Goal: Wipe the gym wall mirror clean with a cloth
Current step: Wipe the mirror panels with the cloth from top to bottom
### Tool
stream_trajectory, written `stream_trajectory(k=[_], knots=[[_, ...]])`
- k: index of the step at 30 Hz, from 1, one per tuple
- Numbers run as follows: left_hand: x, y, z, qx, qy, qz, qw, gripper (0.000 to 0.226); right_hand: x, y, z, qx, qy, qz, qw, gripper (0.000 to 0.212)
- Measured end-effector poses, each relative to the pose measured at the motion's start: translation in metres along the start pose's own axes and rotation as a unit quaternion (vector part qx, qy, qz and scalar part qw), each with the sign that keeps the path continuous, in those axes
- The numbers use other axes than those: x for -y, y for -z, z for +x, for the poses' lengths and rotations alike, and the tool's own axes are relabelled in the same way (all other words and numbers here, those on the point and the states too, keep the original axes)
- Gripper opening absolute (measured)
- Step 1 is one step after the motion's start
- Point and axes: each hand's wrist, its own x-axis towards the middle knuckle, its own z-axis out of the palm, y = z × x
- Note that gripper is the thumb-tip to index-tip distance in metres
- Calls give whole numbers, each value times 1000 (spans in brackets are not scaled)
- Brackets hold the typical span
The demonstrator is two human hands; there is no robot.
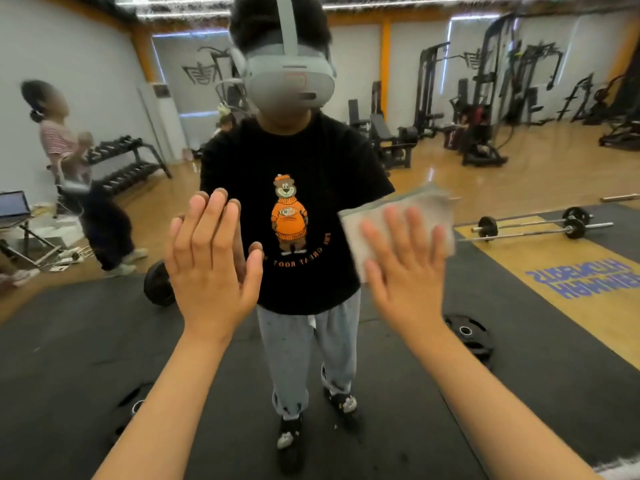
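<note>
Grey cloth (431,206) pressed by right hand (405,282) — fingers (394,230) straight, spread — left hand (211,268) likewise flat.

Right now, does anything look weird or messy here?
Yes. The left hand lies flat and bare on the mirror, so it may leave prints, while the right hand presses the cloth to the glass. In the reflection, a weight plate lies loose on the black mat.

In the mirror (519,46) before you, the black floor mat (69,341) carries a weight plate (467,336) at right; two barbells (488,228) lie beyond it.
</note>
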Motion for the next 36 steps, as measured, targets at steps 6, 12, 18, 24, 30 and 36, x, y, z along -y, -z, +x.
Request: stream_trajectory(k=[6,12,18,24,30,36], knots=[[-1,-2,0,-4,5,4,1000,55,-87,16,3,-44,-48,-13,998,52],[-1,-2,-2,-4,-2,0,1000,54,-13,7,4,-34,-197,38,979,54],[0,-2,-1,4,-6,2,1000,55,31,-2,-13,37,19,9,999,54],[0,-2,-1,-1,-6,5,1000,54,-29,33,76,-41,-76,-5,996,56],[-2,0,1,-3,-6,-1,1000,53,-58,30,62,-63,-138,6,988,56],[-4,2,1,1,-2,-6,1000,54,-53,-4,-74,-8,-181,2,984,58]])
